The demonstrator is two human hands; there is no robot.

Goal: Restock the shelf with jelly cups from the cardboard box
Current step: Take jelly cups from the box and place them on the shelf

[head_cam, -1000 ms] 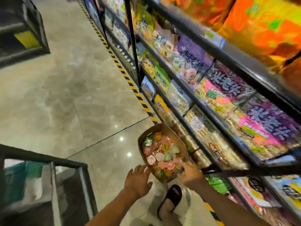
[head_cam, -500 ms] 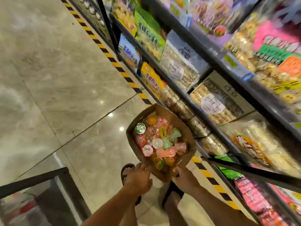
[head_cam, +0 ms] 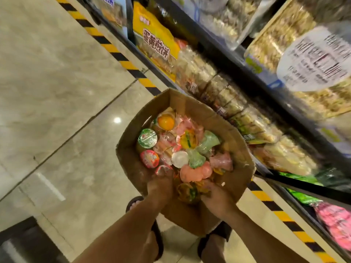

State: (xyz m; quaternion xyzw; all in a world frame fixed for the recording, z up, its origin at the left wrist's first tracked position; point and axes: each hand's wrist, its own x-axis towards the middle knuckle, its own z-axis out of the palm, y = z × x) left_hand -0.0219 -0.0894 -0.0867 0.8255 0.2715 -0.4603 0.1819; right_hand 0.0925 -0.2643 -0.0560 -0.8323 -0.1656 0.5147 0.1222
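An open brown cardboard box (head_cam: 191,109) sits in front of me beside the shelf, full of several jelly cups (head_cam: 187,147) in orange, green, pink and white. My left hand (head_cam: 158,186) grips the box's near rim, fingers curled over the edge by a red-lidded cup (head_cam: 149,158). On the right, my right hand (head_cam: 216,198) holds the same near edge, its fingers inside the box among the cups. The shelf (head_cam: 228,59) with snack packs runs along the right.
Yellow-and-black hazard tape (head_cam: 114,52) marks the floor along the shelf base. My feet in black sandals (head_cam: 157,238) stand just below the box. A dark trolley frame (head_cam: 19,242) is at the lower left. Polished tile floor (head_cam: 47,92) lies to the left.
The view has dropped and closed in on the box. Both hands went from reaching toward the near edge to gripping it, and the box now looks larger and nearer.
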